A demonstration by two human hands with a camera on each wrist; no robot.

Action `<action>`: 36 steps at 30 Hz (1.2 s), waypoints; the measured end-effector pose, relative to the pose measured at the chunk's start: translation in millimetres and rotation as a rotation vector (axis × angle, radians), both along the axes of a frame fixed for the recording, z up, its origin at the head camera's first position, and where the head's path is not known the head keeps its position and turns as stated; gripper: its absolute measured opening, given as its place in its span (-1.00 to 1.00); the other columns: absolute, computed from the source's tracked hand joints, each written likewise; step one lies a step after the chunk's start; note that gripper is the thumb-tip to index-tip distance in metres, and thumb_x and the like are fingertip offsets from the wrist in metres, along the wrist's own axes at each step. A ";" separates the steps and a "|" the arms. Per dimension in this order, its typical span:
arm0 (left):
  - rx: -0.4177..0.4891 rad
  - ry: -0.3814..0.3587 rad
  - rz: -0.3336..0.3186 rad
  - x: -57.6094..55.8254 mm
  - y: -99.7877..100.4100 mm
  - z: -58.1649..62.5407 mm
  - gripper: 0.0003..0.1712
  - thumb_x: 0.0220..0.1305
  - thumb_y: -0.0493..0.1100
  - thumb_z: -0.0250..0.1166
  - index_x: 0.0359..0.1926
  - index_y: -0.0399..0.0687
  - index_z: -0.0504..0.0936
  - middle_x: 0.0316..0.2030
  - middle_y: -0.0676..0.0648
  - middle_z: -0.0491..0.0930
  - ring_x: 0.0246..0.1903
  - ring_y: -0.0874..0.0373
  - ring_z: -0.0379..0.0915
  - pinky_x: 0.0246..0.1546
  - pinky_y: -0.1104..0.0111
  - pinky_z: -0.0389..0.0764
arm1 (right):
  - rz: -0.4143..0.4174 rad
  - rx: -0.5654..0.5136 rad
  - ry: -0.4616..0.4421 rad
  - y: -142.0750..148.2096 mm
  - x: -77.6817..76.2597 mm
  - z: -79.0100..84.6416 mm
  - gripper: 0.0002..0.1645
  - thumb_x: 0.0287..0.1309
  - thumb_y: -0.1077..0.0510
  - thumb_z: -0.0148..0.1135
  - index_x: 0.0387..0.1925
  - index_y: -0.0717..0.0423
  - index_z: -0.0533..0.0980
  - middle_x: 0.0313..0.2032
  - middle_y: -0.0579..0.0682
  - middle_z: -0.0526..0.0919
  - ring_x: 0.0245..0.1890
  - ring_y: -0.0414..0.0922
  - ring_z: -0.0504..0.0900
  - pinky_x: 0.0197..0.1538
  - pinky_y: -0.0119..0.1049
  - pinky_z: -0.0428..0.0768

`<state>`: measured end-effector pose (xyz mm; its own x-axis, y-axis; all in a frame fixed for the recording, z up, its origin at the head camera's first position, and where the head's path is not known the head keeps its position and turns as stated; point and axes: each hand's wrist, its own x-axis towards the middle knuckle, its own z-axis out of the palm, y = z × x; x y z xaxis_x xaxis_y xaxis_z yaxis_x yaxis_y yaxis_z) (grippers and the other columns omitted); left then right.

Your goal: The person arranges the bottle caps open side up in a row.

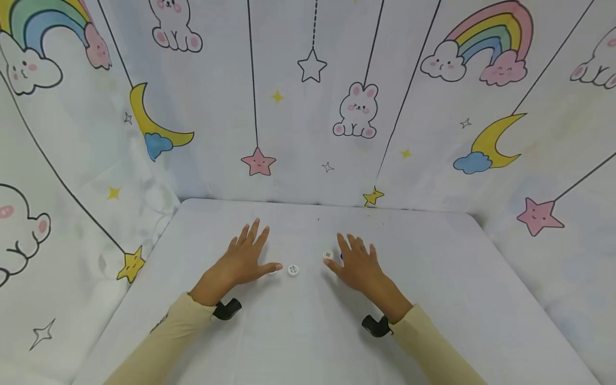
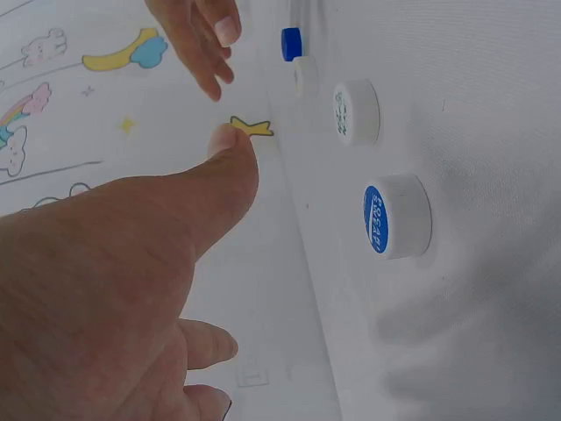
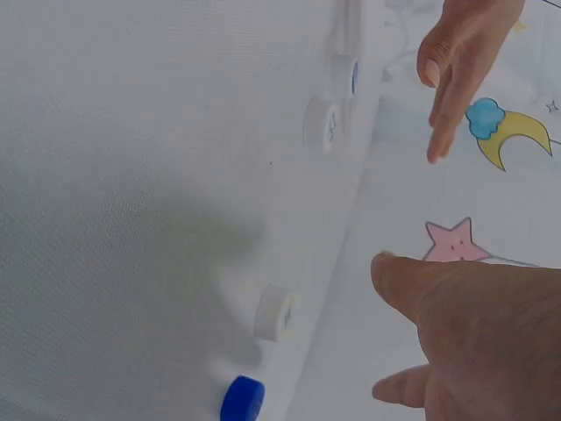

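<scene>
Both hands hover over the white table with fingers spread and hold nothing. My left hand (image 1: pixel 245 256) is nearest a white bottle cap with a blue printed top (image 2: pixel 408 217), mostly hidden under its thumb in the head view. Just right of that thumb lies a white bottle cap with dark print (image 1: pixel 293 270). Beside the thumb of my right hand (image 1: pixel 358 267) is another white bottle cap (image 1: pixel 328 254). A blue bottle cap (image 3: pixel 242 399) sits next to it, largely covered by the right hand in the head view.
A white cloth covers the table (image 1: pixel 298 342). Behind it and along both sides hangs a pale curtain (image 1: pixel 216 107) printed with rainbows, moons, stars and bunnies. Each wrist wears a black camera mount, one on the left (image 1: pixel 228 309) and one on the right (image 1: pixel 376 325).
</scene>
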<state>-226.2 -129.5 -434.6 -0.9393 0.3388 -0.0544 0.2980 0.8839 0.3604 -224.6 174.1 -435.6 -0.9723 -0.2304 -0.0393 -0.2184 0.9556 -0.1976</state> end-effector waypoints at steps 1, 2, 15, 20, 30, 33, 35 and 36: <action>0.001 0.001 -0.004 -0.5 -0.8 0.1 0.20 0.38 0.37 0.32 0.68 -0.21 -0.02 0.68 -0.35 -0.29 0.64 -0.41 -0.31 0.52 -0.33 -0.02 | 0.003 -0.001 0.004 -1.0 -0.8 0.2 0.01 0.49 -0.34 0.15 0.64 0.17 0.11 0.57 0.32 0.21 0.57 0.37 0.16 0.49 0.48 0.07; 0.004 0.000 -0.007 -0.9 -1.6 0.2 0.19 0.39 0.36 0.33 0.68 -0.20 -0.01 0.68 -0.34 -0.28 0.64 -0.41 -0.31 0.53 -0.32 -0.02 | 0.006 -0.004 0.008 -2.1 -1.5 0.2 0.01 0.49 -0.34 0.15 0.64 0.17 0.11 0.57 0.31 0.23 0.57 0.34 0.18 0.49 0.47 0.09; 0.056 -0.019 -0.044 -2.4 -9.3 0.1 0.04 0.44 0.22 0.35 0.64 -0.24 0.12 0.62 -0.38 0.03 0.58 -0.38 0.01 0.49 -0.27 0.17 | 0.075 -0.109 0.136 -21.2 -12.1 -0.3 -0.23 0.46 -0.15 0.31 0.47 0.22 0.39 0.35 0.26 0.54 0.35 0.22 0.54 0.34 0.21 0.51; 0.061 -0.052 -0.048 -3.2 -13.3 -1.0 -0.05 0.42 0.17 0.39 0.59 -0.22 0.26 0.57 -0.34 0.21 0.55 -0.32 0.12 0.51 -0.20 0.19 | 0.093 -0.156 0.125 -30.6 -15.4 -3.3 -0.31 0.46 -0.12 0.32 0.44 0.14 0.45 0.30 0.20 0.58 0.30 0.17 0.58 0.30 0.19 0.54; 0.010 -0.046 -0.077 -4.0 -11.7 -2.8 -0.24 0.34 0.04 0.50 0.41 -0.24 0.51 0.34 -0.29 0.49 0.36 -0.24 0.41 0.39 -0.07 0.43 | 0.176 -0.213 0.124 -53.1 -20.5 -10.1 -0.43 0.43 -0.07 0.37 0.34 0.08 0.56 0.24 0.09 0.65 0.25 0.05 0.65 0.26 0.03 0.63; -0.012 -0.037 -0.074 -5.1 -12.2 -3.7 -0.26 0.33 0.05 0.51 0.40 -0.21 0.52 0.31 -0.26 0.52 0.32 -0.21 0.46 0.36 -0.06 0.46 | 0.197 -0.228 0.098 -59.8 -20.7 -10.9 -0.44 0.43 -0.06 0.37 0.33 0.08 0.57 0.22 0.08 0.66 0.20 0.03 0.68 0.23 -0.02 0.66; -0.022 -0.036 -0.072 -5.7 -12.7 -4.2 -0.27 0.32 0.05 0.51 0.38 -0.21 0.54 0.28 -0.24 0.54 0.29 -0.19 0.49 0.34 -0.04 0.49 | 0.210 -0.223 0.085 -64.3 -21.2 -12.6 -0.44 0.44 -0.07 0.36 0.34 0.07 0.56 0.22 0.08 0.66 0.18 0.03 0.69 0.22 -0.03 0.67; -0.023 -0.038 -0.071 -5.8 -12.7 -4.4 -0.28 0.32 0.05 0.51 0.37 -0.21 0.55 0.26 -0.23 0.55 0.27 -0.17 0.50 0.33 -0.04 0.50 | 0.218 -0.219 0.078 -66.5 -21.5 -13.6 -0.44 0.44 -0.07 0.35 0.34 0.07 0.56 0.22 0.07 0.66 0.19 0.03 0.69 0.22 -0.03 0.66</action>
<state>-232.0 -142.2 -439.0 -0.9100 0.4028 -0.0979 0.3468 0.8692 0.3525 -246.2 107.6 -449.2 -0.8973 -0.4283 0.1070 -0.4359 0.8212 -0.3684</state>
